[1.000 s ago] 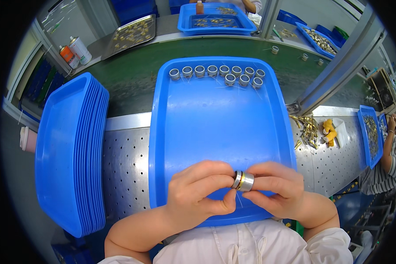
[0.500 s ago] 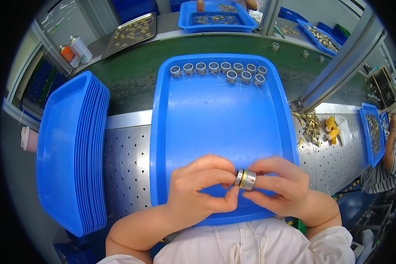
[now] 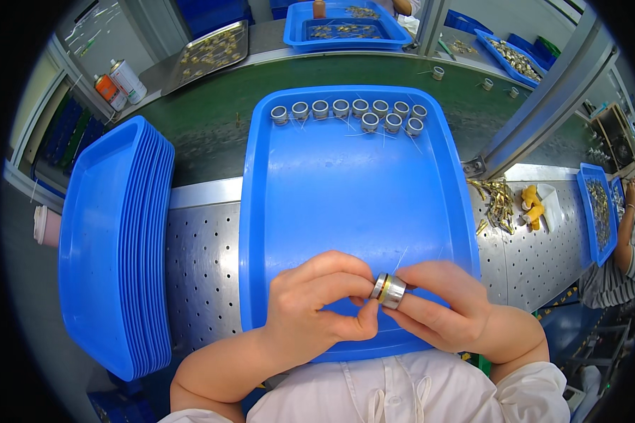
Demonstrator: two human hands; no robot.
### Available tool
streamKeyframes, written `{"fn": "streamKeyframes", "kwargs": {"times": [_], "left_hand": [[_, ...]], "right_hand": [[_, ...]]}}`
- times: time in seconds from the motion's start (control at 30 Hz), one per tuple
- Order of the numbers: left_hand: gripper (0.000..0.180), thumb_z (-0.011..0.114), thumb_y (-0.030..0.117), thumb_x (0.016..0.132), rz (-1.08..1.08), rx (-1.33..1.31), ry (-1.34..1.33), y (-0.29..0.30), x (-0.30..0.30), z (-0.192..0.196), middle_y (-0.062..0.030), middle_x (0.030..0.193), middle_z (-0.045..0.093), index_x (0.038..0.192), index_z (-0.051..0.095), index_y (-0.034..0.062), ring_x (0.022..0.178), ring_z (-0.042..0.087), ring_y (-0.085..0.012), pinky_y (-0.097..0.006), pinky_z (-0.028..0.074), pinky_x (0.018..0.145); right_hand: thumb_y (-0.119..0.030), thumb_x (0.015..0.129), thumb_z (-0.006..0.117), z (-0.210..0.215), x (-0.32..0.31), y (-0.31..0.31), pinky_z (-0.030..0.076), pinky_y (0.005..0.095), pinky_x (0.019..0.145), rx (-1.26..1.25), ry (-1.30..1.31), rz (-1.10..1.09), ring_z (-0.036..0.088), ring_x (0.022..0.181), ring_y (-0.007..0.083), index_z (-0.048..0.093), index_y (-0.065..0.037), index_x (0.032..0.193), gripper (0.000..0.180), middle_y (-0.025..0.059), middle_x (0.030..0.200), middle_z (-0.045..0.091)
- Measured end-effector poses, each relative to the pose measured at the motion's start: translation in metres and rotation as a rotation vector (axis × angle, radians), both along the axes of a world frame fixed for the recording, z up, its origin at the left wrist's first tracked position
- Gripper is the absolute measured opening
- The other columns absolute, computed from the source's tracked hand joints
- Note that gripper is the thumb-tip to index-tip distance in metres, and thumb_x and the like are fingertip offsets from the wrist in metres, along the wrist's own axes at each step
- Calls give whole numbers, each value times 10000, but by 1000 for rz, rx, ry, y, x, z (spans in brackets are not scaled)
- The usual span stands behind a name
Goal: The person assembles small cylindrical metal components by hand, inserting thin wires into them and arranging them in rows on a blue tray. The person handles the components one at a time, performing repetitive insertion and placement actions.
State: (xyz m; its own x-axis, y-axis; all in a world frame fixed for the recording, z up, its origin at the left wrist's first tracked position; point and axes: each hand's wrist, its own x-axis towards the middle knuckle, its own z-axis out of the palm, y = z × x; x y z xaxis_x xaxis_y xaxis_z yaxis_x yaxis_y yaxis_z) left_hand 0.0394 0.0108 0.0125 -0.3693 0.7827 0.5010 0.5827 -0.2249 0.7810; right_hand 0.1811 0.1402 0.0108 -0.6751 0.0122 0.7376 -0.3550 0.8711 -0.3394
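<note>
We look down on a perforated steel workbench (image 3: pixel 204 261) whose far half is covered by a dark green mat (image 3: pixel 212 134). A stack of empty blue trays (image 3: pixel 113 240) sits on the left of the bench. Beyond the mat, a metal tray of small brass parts (image 3: pixel 208 46) and another blue tray (image 3: pixel 346 25) rest on a grey counter, with two spray cans (image 3: pixel 120 81) near the left. A slanted aluminium frame post (image 3: pixel 550 99) crosses the right side. Loose brass parts (image 3: pixel 497 201) lie on the steel beside it. Bright, even light falls over everything.
</note>
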Motion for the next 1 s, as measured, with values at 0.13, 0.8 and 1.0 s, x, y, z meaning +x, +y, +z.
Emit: {"fn": "streamKeyframes", "kwargs": {"times": [0.13,0.8,1.0], "left_hand": [[157,721,16,591,16,35,42,1,1,-1,-33,780,620,705,621,56,567,593,-133,-239,476,477],[182,699,-44,571,-49,-73,-205,-1,0,0,-96,837,639,742,668,8,688,617,-153,-240,488,591],[178,707,-27,564,-17,-40,-81,-1,0,-3,-84,825,635,728,663,27,677,617,-155,-241,489,586]], "right_hand": [[-17,646,757,-3,0,1,507,289,548,26,8,-3,611,676,233,636,43,893,282,159,900,610],[-91,627,786,0,4,2,504,285,578,-98,-89,-37,610,695,232,652,14,888,311,154,918,604],[-63,627,791,-1,3,-2,490,273,549,-130,-77,-69,596,656,207,667,5,891,299,126,893,605]]}}
